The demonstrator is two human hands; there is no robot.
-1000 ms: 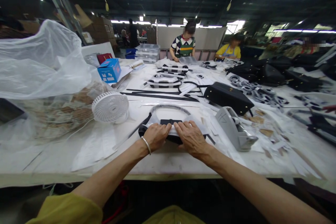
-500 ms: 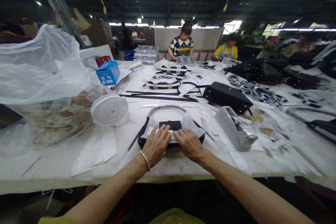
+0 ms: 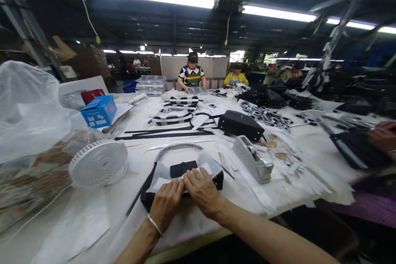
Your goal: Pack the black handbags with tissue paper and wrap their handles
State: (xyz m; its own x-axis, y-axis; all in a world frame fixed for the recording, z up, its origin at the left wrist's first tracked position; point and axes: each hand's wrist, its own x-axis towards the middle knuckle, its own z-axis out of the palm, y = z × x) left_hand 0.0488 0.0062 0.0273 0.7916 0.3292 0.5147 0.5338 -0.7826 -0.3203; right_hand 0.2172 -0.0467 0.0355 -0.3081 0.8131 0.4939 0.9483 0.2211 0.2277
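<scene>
A small black handbag (image 3: 216, 180) lies flat on the white table (image 3: 198, 222), partly wrapped in white paper (image 3: 161, 182), its wrapped curved handle (image 3: 176, 148) pointing away from me. My left hand (image 3: 165, 204), with a bangle on the wrist, presses on the bag's near edge, fingers curled over the paper. My right hand (image 3: 202, 192) lies beside it, fingers spread flat on the paper and bag. The two hands touch each other at the thumbs.
A white desk fan (image 3: 98, 168) stands to the left beside a big clear plastic bag (image 3: 31, 115). A grey tape dispenser (image 3: 252, 164) sits to the right. Another black bag (image 3: 239, 125), black straps (image 3: 163, 133), a blue box (image 3: 99, 111) and seated workers (image 3: 192, 76) lie beyond. Another person's hand (image 3: 383, 137) is at the right.
My head has lifted and turned, so the bag and hands sit lower in view. Both hands stay pressed on the paper-wrapped bag, slightly nearer the front edge.
</scene>
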